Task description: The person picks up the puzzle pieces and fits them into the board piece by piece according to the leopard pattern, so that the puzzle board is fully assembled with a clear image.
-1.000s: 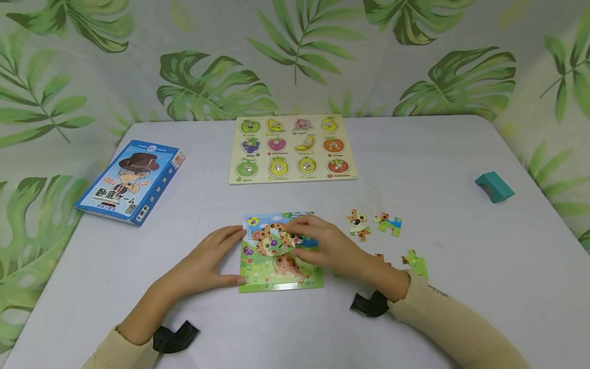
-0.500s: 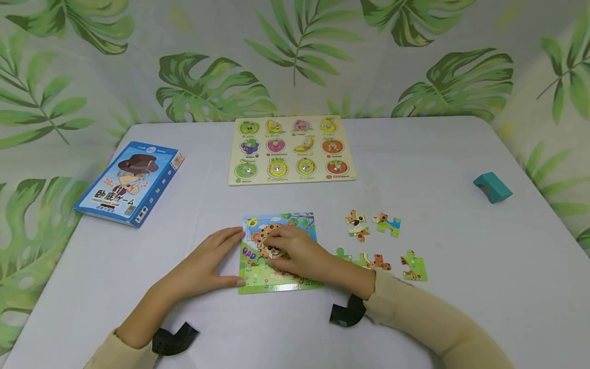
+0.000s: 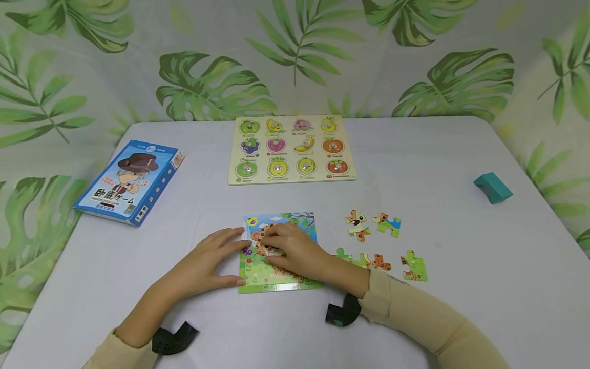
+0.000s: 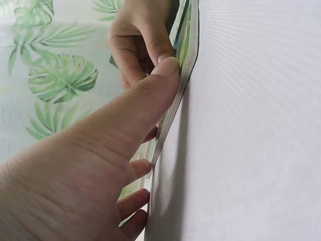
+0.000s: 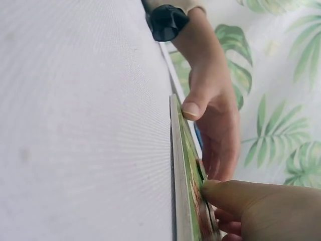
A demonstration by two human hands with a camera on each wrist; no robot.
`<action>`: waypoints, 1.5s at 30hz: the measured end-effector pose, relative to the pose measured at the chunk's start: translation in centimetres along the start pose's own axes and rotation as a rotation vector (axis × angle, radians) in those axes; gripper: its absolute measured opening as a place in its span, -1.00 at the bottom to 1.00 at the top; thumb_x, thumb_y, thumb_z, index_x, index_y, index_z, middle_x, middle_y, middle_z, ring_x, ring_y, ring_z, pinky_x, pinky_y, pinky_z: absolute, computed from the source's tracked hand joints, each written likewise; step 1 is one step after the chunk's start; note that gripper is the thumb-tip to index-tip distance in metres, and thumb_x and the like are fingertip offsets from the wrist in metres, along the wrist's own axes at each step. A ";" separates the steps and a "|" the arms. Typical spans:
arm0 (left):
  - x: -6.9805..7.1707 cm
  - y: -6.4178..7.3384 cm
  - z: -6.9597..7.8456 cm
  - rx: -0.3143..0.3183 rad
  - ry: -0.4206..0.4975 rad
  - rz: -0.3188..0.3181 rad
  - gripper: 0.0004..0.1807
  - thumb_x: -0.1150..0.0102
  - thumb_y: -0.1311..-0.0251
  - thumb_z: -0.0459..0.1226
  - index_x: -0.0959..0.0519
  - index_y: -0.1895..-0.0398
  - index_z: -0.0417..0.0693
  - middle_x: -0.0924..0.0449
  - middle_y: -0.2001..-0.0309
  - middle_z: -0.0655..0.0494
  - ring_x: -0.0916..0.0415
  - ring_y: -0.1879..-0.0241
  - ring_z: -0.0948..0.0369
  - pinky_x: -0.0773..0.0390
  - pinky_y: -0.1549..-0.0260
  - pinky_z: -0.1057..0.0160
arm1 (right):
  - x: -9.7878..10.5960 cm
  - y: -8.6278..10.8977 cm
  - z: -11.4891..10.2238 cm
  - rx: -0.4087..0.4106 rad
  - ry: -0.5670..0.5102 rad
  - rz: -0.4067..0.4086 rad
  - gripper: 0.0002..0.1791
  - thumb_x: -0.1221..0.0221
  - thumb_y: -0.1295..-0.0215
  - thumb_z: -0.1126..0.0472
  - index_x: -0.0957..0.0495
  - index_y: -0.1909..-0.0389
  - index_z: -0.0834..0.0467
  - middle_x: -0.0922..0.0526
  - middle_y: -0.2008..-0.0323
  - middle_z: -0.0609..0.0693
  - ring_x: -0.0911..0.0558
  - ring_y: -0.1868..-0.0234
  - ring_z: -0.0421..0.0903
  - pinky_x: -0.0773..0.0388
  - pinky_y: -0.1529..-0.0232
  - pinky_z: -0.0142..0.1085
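A jigsaw board (image 3: 281, 288) with a spotted cartoon animal in a green and blue scene lies in the middle of the table. My left hand (image 3: 203, 261) rests along its left side, fingers spread, thumb at the lower left edge and one fingertip over the picture. Above the animal's head, my right hand (image 3: 299, 251) pinches a small jigsaw piece (image 5: 200, 168), mostly hidden under the fingers in the head view. In the right wrist view the right thumb sits at that piece's edge, close over the board. Several loose jigsaw pieces (image 3: 388, 224) lie to the right of the board.
A wooden fruit peg puzzle (image 3: 261, 163) lies behind the jigsaw board. To the left is a blue game box (image 3: 124, 179), and a teal block (image 3: 494, 187) sits far right. Black wrist-worn devices (image 3: 175, 339) hang under both forearms. Leaf-patterned cloth (image 3: 304, 41) rises behind the table.
My right hand has moved left across the board with the jigsaw piece, uncovering the board's upper right and loose pieces. My left hand's one finger has reached slightly further over the picture.
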State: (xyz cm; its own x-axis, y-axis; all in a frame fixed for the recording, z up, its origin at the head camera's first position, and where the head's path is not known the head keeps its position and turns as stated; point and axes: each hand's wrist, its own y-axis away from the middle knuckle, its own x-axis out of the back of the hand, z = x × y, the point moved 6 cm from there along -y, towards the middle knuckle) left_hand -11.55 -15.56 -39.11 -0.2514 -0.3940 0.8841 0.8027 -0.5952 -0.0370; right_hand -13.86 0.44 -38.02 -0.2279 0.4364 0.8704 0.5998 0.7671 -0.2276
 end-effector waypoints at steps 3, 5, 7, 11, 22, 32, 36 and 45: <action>0.1 0.1 0.1 -0.002 0.003 0.001 -0.22 -0.21 0.11 0.20 -0.34 -0.23 0.13 -0.09 -0.31 0.04 0.02 -0.28 -0.01 -0.08 -0.15 -0.08 | 0.0 -0.1 0.1 -0.032 0.000 0.003 -0.65 -0.24 -0.10 0.05 -0.61 0.12 0.13 -0.50 0.05 -0.06 -0.40 -0.02 -0.13 -0.24 -0.07 -0.23; 0.1 0.1 0.1 -0.003 0.002 0.000 -0.20 -0.21 0.13 0.21 -0.34 -0.23 0.12 -0.08 -0.32 0.03 0.02 -0.28 -0.01 -0.08 -0.15 -0.09 | 0.0 -0.1 0.3 -0.072 0.005 0.015 -0.63 -0.26 -0.07 0.01 -0.61 0.11 0.08 -0.49 0.04 -0.07 -0.38 -0.03 -0.12 -0.20 -0.09 -0.17; 0.1 0.2 0.1 0.003 0.002 -0.005 -0.16 -0.22 0.16 0.23 -0.33 -0.23 0.12 -0.06 -0.32 0.03 0.03 -0.28 -0.02 -0.08 -0.15 -0.10 | 0.1 0.0 0.6 -0.116 0.015 0.024 -0.60 -0.27 -0.04 -0.04 -0.61 0.09 0.02 -0.47 0.00 -0.06 -0.35 -0.07 -0.09 -0.13 -0.11 -0.11; -0.1 0.2 0.2 0.019 -0.008 -0.024 -0.08 -0.20 0.23 0.29 -0.29 -0.26 0.11 -0.01 -0.34 0.03 0.07 -0.29 -0.03 -0.06 -0.15 -0.10 | 0.2 0.1 0.8 -0.158 0.007 0.002 -0.52 -0.23 -0.03 -0.14 -0.57 0.01 -0.04 -0.39 -0.12 -0.01 -0.27 -0.16 -0.03 0.01 -0.17 -0.01; -0.4 0.3 0.4 0.053 -0.035 -0.049 -0.04 -0.18 0.26 0.33 -0.27 -0.27 0.12 0.04 -0.36 0.05 0.10 -0.31 -0.01 -0.06 -0.16 -0.08 | 1.2 1.5 1.1 -0.165 -0.235 -0.178 -0.29 -0.18 -0.11 -0.09 -0.24 -0.28 0.02 -0.13 -0.29 0.03 -0.01 -0.31 -0.08 0.34 -0.25 0.03; -0.4 0.2 0.4 0.058 -0.030 -0.046 -0.03 -0.21 0.27 0.31 -0.26 -0.28 0.12 0.05 -0.36 0.06 0.12 -0.31 0.00 -0.04 -0.17 -0.08 | 7.9 5.2 2.7 -0.194 -0.324 0.079 -0.24 -0.30 -0.01 0.06 -0.24 -0.26 0.07 -0.18 -0.26 -0.05 -0.15 -0.26 -0.10 -0.24 -0.13 -0.04; -0.4 0.2 0.4 0.054 -0.028 -0.042 -0.03 -0.22 0.27 0.30 -0.25 -0.28 0.11 0.05 -0.36 0.05 0.12 -0.31 0.00 -0.03 -0.17 -0.08 | 9.9 7.3 4.3 -0.178 -0.310 0.186 -0.23 -0.33 0.03 0.14 -0.24 -0.24 0.10 -0.26 -0.21 -0.07 -0.24 -0.19 -0.12 -0.28 -0.10 -0.15; -0.3 0.2 0.5 0.061 -0.022 -0.050 -0.03 -0.24 0.28 0.29 -0.26 -0.27 0.10 0.05 -0.36 0.04 0.13 -0.31 -0.01 -0.02 -0.18 -0.08 | 11.3 11.0 7.7 -0.281 -0.250 0.270 -0.21 -0.37 0.09 0.21 -0.26 -0.23 0.05 -0.32 -0.16 -0.03 -0.35 -0.07 0.03 -0.31 0.01 0.00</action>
State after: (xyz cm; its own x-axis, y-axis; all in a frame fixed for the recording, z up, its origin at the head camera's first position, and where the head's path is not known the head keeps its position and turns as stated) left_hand -11.07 -15.18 -39.20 -0.2809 -0.3492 0.8940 0.8209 -0.5699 0.0353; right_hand -15.75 17.39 -34.06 -0.1920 0.7295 0.6565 0.8399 0.4682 -0.2746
